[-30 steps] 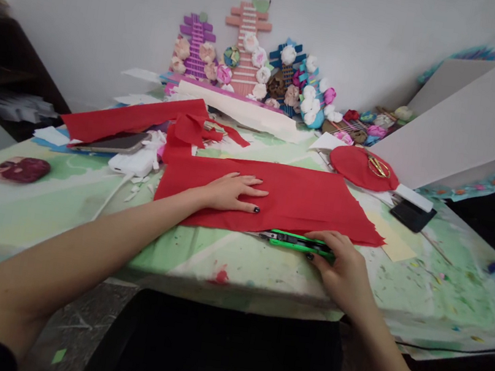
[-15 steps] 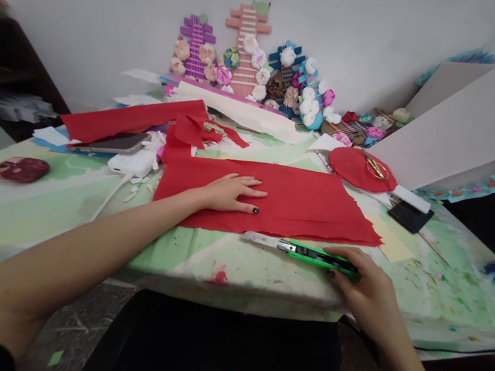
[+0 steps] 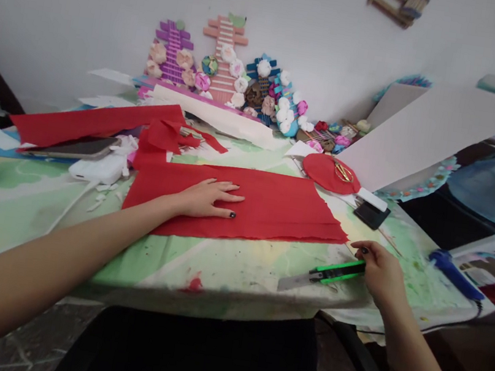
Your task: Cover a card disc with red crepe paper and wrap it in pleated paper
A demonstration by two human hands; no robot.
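Note:
A folded red sheet [image 3: 272, 205] lies across the middle of the table. My left hand [image 3: 206, 198] rests flat on its left half, palm down, fingers spread, holding nothing. A green and black utility knife [image 3: 337, 272] is in my right hand [image 3: 379, 267], near the table's front edge, just off the sheet's lower right corner. Its long blade points left and toward me. My right hand's fingers are closed around the knife's back end, thumb and index close together by the sheet's corner.
More red pieces [image 3: 99, 120] lie back left over a phone, beside a white charger [image 3: 99, 168] with a cable. Gold scissors [image 3: 343, 172] sit on a red round piece [image 3: 317, 168]. A blue glue gun [image 3: 455, 273] is at the right. Decorated crafts [image 3: 222, 61] lean against the wall.
My right hand has drawn the knife back from the sheet's front edge, to the right and toward me. My left hand stays on the sheet. The view has turned to the right.

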